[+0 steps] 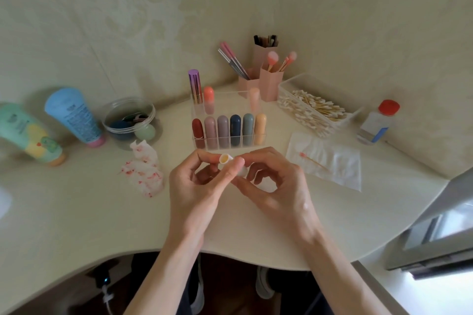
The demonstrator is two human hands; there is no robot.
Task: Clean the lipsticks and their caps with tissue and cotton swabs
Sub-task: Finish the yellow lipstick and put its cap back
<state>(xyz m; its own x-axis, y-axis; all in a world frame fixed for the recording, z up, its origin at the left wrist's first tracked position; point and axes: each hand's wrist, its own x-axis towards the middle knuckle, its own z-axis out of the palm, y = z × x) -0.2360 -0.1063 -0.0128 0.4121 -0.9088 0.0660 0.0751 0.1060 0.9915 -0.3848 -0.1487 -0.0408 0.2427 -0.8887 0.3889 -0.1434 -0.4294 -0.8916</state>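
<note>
My left hand [202, 186] pinches a small open lipstick [225, 158] with a pale yellow tip, held above the table in front of the clear organizer [198, 115]. My right hand [271, 181] holds a small white piece [242, 171], likely tissue or a cap, against the lipstick's base. Several capped lipsticks [229, 130] in red, mauve, grey, navy, teal and peach stand in the organizer's front row. A used cotton swab [313, 161] with a pink tip lies on a flat tissue [332, 158] to the right. Crumpled red-stained tissues [144, 169] lie to the left.
A clear tray of cotton swabs [312, 107] sits at back right, beside a red-capped bottle [376, 123]. Pink brush holders [266, 77] stand in the corner. Two tubes [74, 115] and a clear round jar [129, 120] are on the left. The table edge curves near me.
</note>
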